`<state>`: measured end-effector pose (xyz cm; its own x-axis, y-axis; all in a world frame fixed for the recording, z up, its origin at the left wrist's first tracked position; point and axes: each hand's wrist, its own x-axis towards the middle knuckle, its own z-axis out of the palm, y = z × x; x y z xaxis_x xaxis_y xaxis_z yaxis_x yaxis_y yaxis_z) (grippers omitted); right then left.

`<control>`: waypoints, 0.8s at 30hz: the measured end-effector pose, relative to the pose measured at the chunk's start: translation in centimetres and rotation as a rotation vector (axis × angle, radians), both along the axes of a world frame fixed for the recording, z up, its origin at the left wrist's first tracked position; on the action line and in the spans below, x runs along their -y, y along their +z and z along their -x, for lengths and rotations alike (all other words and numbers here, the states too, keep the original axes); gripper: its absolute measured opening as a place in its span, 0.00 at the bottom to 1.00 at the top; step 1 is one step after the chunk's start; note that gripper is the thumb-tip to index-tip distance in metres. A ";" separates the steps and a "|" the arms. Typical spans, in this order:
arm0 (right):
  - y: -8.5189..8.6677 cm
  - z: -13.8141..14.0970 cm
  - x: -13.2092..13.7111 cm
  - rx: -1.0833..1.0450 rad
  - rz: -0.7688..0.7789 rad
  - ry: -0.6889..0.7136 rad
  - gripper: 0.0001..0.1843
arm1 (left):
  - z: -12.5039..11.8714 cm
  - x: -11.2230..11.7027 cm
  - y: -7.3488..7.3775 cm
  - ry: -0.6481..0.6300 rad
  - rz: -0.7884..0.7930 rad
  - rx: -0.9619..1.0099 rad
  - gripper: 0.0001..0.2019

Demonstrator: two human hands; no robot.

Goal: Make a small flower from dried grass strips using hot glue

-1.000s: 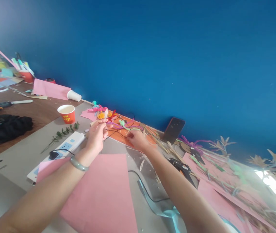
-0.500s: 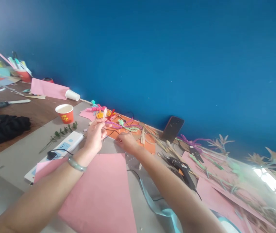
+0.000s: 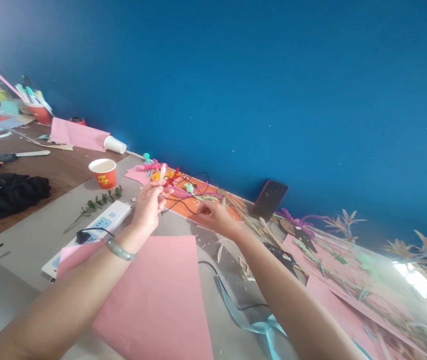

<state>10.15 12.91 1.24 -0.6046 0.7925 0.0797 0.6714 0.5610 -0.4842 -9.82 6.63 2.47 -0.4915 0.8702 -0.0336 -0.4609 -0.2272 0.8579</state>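
Observation:
My left hand (image 3: pixel 148 204), a bracelet on its wrist, pinches a small pale petal-like piece (image 3: pixel 163 172) that sticks up above the fingertips. Over the orange paper's (image 3: pixel 183 205) near edge, my right hand (image 3: pixel 213 216) is closed with its fingers curled in. Whatever may be between those fingers is too small or hidden to make out. Beyond both hands lie pink and yellow fuzzy shapes (image 3: pixel 153 167), purple pipe cleaners (image 3: pixel 179 192) and a thin black cord (image 3: pixel 183 199). A large sheet of pink paper (image 3: pixel 156 295) lies below my forearms.
Left of my hands are a red paper cup (image 3: pixel 103 174), a green leafy sprig (image 3: pixel 95 204) and a white power strip (image 3: pixel 112 220). A phone (image 3: pixel 271 199) leans on the blue wall. A black glue gun (image 3: pixel 283 256) and blue ribbon (image 3: pixel 236 315) lie around my right forearm.
My right hand has moved to the right, away from my left hand. My left hand stays almost in place, still pinching the pale piece. The view has shifted slightly.

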 end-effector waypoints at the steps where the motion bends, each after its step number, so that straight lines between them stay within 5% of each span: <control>1: 0.4 -0.6 0.3 -0.046 -0.006 -0.011 0.05 | -0.1 0.0 0.0 -0.002 -0.002 0.001 0.09; 10: 1.3 -4.7 5.0 -0.083 -0.067 0.052 0.13 | -0.7 0.2 -0.8 -0.045 -0.001 -0.032 0.09; 16: 2.3 -7.7 6.0 -0.116 -0.101 -0.120 0.15 | -1.4 0.4 -1.4 -0.107 -0.004 -0.054 0.10; 24: 1.8 -8.5 7.0 -0.053 -0.137 -0.173 0.10 | -2.2 1.1 -1.7 -0.149 0.000 -0.072 0.09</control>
<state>18.60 5.91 3.03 -0.4531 0.8636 0.2214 0.7391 0.5027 -0.4484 -7.58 5.54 0.73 -0.3578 0.9338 -0.0025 -0.4268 -0.1611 0.8899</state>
